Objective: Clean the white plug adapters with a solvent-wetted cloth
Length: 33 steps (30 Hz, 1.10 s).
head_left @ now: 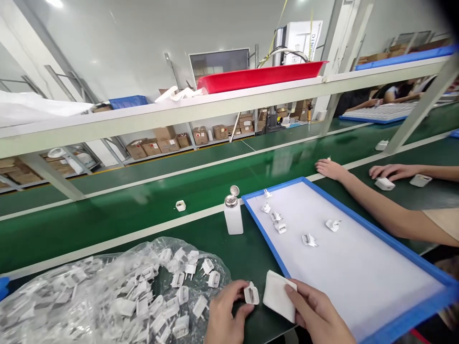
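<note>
Pinched in the left hand point(229, 310), a white plug housing point(251, 294) sits above the green bench point(245, 253), beside the folded white cloth point(278, 296) the right hand point(319, 310) grasps; a background carton point(300, 38) reads "ONIC".

Clear bag point(91, 310) and left hand point(225, 310), both cut off by bottom edge

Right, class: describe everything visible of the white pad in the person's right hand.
The white pad is plain, flat and squarish, and looks like folded cloth or paper. The right hand pinches it, hiding part of its right side. It is tilted, over the green worktop beside the blue-rimmed tray, apart from the plug part in the left hand.
</note>
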Motion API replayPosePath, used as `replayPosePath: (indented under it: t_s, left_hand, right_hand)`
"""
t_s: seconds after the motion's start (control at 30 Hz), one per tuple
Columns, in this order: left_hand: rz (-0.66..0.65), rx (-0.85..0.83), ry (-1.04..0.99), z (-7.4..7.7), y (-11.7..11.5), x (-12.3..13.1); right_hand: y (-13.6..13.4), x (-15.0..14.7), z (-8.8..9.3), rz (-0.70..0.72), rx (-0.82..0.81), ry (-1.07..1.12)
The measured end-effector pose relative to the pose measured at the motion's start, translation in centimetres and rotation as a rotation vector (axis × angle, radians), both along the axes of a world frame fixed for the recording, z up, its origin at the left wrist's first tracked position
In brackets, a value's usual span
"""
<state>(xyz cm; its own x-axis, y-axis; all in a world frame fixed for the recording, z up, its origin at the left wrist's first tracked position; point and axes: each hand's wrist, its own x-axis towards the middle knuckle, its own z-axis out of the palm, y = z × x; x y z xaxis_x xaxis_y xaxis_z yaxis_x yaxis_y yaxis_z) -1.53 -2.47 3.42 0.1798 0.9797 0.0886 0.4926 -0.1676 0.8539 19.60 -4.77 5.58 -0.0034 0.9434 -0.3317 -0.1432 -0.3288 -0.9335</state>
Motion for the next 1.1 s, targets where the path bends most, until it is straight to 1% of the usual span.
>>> replayPosePath:
  t_s: [0.03,0.1,0.17,0.2,0.27,0.33,0.37,0.4,0.43,0.5,0.6,0.67,0.77,0.83,0.9,1.0,1.07,1.1]
  left_hand:
    - [-0.022,0.018,0.017,-0.9,0.2,0.3]
    - [-0.057,0.100,0.083,-2.3,0.8,0.4]
    - [-0.092,0.203,0.151,-3.0,1.1,0.2]
    - [-0.084,0.233,0.173,-3.3,1.0,0.2]
    - [0.003,0.220,0.194,-3.7,0.5,0.5]
    - [0.112,0.176,0.184,-4.0,-0.2,1.2]
    - [0.148,0.165,0.172,-4.1,-0.6,1.5]
    - [0.153,0.162,0.161,-4.2,-0.8,1.8]
    - [0.131,0.163,0.155,-4.1,-0.8,2.1]
    - [0.037,0.173,0.155,-3.7,-0.4,2.2]
    - [-0.117,0.185,0.159,-3.0,0.9,1.4]
    - [-0.159,0.195,0.138,-2.8,1.6,0.6]
    - [-0.178,0.197,0.104,-3.1,2.1,-0.4]
    - [-0.178,0.189,0.098,-3.4,2.1,-0.7]
    - [-0.180,0.188,0.102,-3.5,2.0,-0.8]
    - [-0.196,0.183,0.115,-3.4,2.0,-0.8]
    - [-0.197,0.182,0.120,-3.3,2.0,-0.7]
    - [-0.198,0.185,0.119,-3.3,2.0,-0.7]
  right_hand:
    - [-0.2,-0.1,0.0,-0.035,0.045,-0.058]
    - [-0.4,-0.2,0.0,-0.094,0.136,-0.184]
    - [-0.4,-0.1,-0.3,-0.153,0.279,-0.412]
    - [-0.4,0.0,-0.5,-0.161,0.353,-0.535]
    - [-0.2,0.0,-1.2,-0.166,0.491,-0.743]
    - [-0.1,-0.3,-2.0,-0.175,0.579,-0.868]
    - [0.0,-0.5,-2.4,-0.173,0.608,-0.905]
    - [0.0,-0.8,-2.7,-0.168,0.633,-0.934]
    - [0.1,-1.1,-3.0,-0.161,0.657,-0.958]
    - [0.2,-1.6,-3.8,-0.134,0.720,-1.001]
    - [0.3,-2.2,-4.7,-0.104,0.826,-1.025]
    - [0.2,-2.3,-4.8,-0.129,0.855,-1.047]
    - [0.2,-2.4,-4.3,-0.244,0.872,-1.128]
    - [0.3,-2.5,-3.9,-0.293,0.922,-1.186]
    - [0.5,-2.8,-4.2,-0.264,0.972,-1.253]
    - [0.5,-3.4,-5.9,-0.137,0.993,-1.360]
    - [0.3,-3.9,-6.9,-0.127,0.956,-1.363]
    - [0.2,-4.2,-7.1,-0.153,0.926,-1.336]
